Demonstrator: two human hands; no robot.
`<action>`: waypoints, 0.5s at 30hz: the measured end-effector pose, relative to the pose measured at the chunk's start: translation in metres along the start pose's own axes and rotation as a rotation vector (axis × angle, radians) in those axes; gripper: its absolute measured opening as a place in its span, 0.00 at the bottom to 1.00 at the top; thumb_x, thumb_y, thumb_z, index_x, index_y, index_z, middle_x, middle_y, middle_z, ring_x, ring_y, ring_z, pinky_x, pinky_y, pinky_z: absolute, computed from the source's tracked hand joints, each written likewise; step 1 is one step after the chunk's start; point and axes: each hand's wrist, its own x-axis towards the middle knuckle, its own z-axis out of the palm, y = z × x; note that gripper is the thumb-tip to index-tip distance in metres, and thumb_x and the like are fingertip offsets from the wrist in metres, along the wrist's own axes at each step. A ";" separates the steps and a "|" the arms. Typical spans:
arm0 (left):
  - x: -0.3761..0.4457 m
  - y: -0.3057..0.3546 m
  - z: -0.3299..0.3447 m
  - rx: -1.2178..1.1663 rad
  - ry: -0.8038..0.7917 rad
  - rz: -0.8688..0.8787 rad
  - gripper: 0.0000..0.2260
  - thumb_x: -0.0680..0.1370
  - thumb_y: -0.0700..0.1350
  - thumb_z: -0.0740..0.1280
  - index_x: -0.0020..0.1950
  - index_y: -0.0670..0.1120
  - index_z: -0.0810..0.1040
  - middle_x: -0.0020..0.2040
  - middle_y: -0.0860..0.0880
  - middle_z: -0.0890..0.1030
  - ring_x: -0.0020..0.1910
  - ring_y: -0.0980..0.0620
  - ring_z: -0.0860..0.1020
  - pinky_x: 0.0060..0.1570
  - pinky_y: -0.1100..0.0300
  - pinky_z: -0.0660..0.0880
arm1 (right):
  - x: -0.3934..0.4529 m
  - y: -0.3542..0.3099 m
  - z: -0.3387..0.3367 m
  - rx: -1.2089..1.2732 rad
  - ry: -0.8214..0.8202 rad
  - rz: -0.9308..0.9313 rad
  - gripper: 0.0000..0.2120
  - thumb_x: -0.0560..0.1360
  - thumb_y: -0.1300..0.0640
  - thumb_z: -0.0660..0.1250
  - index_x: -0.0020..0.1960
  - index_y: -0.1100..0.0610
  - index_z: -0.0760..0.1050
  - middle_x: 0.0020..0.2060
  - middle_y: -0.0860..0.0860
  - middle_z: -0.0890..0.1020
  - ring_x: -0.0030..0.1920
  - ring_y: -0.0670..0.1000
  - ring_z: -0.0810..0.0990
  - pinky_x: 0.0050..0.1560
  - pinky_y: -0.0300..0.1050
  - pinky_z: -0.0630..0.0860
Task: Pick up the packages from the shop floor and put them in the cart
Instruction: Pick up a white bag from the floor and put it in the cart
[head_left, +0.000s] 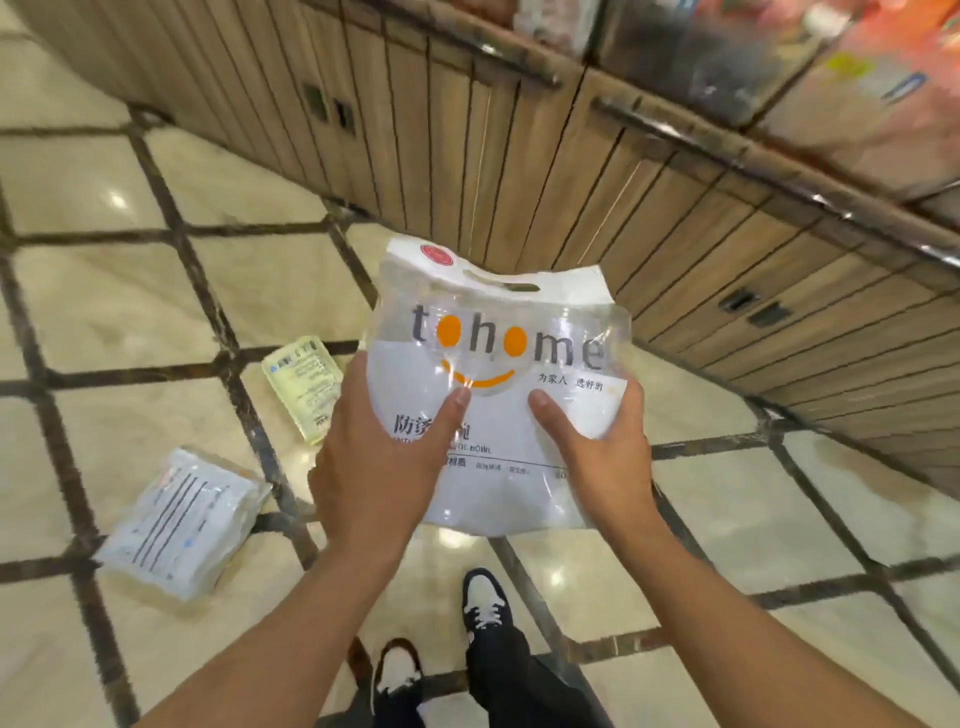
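Observation:
A clear and white plastic package (498, 364) printed "tohome" with an orange smile is held up in front of me, off the floor. My left hand (379, 457) grips its left edge, thumb on the front. My right hand (597, 452) grips the right edge, thumb pressed on the front too. Two more packages lie on the tiled floor to the left: a pale yellow-green packet (306, 387) and a clear white package (182, 525) nearer to me. No cart is in view.
A wooden slatted counter (519, 171) runs diagonally across the top and right, with shelves of goods (831, 78) above it. The floor (727, 499) is glossy cream tile with dark borders. My feet in black and white shoes (483, 597) stand below the package.

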 end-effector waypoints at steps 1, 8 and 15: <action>-0.005 0.033 -0.014 -0.002 0.002 0.035 0.39 0.71 0.74 0.68 0.77 0.58 0.65 0.67 0.54 0.79 0.64 0.44 0.79 0.53 0.52 0.72 | -0.005 -0.027 -0.021 0.001 0.025 -0.026 0.37 0.66 0.38 0.78 0.69 0.43 0.66 0.52 0.34 0.79 0.48 0.31 0.79 0.42 0.26 0.75; -0.045 0.234 -0.108 -0.121 0.007 0.334 0.41 0.70 0.75 0.67 0.78 0.57 0.65 0.69 0.49 0.80 0.65 0.41 0.79 0.60 0.46 0.77 | -0.057 -0.217 -0.155 0.043 0.258 -0.258 0.31 0.70 0.45 0.79 0.66 0.42 0.65 0.53 0.36 0.79 0.48 0.33 0.78 0.43 0.23 0.70; -0.126 0.388 -0.171 -0.202 -0.132 0.704 0.40 0.71 0.74 0.68 0.78 0.56 0.66 0.69 0.48 0.80 0.66 0.41 0.78 0.60 0.46 0.74 | -0.158 -0.313 -0.286 0.137 0.550 -0.399 0.29 0.71 0.44 0.79 0.63 0.43 0.65 0.52 0.35 0.76 0.50 0.36 0.77 0.41 0.21 0.70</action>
